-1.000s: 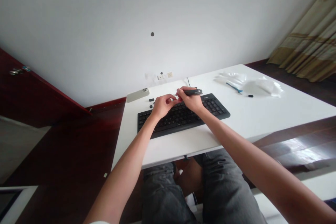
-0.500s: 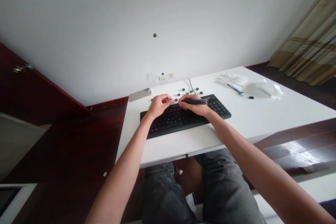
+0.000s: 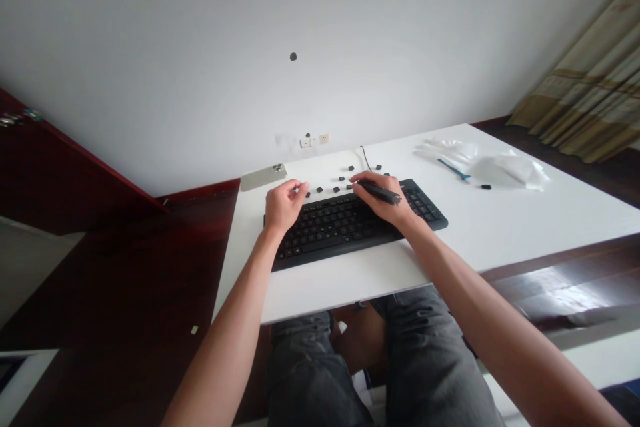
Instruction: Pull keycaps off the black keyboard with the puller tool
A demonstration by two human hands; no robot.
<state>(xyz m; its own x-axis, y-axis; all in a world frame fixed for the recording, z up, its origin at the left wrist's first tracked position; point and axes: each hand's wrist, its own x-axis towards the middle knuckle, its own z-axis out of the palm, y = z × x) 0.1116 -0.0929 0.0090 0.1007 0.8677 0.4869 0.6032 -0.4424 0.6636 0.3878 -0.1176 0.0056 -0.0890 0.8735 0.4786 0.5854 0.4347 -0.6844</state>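
A black keyboard (image 3: pixel 320 240) lies lengthwise on the white table, partly under my hands. My left hand (image 3: pixel 283 205) is over its left back corner, thumb and forefinger pinched together; whatever is between them is too small to make out. Gripped in my right hand (image 3: pixel 383 199) is a slim black pen-like tool (image 3: pixel 381 192), lying across the hand above the right half of the keyboard. A black keycap (image 3: pixel 349 187) sits right by the right fingertips. More loose keycaps are scattered behind the keyboard, among them one keycap (image 3: pixel 337 190) between the two hands.
A phone (image 3: pixel 263 177) lies at the table's back left. To the right are a blue tool (image 3: pixel 454 169), a small black piece (image 3: pixel 486 187) and crumpled clear plastic (image 3: pixel 515 170). A cable (image 3: pixel 365 157) runs toward the wall behind. The table's front edge (image 3: pixel 345 300) is above my legs.
My hands have moved apart: the left one went left, away from the right one. The right hand has shifted slightly right, and its black tool now tilts down toward its right end.
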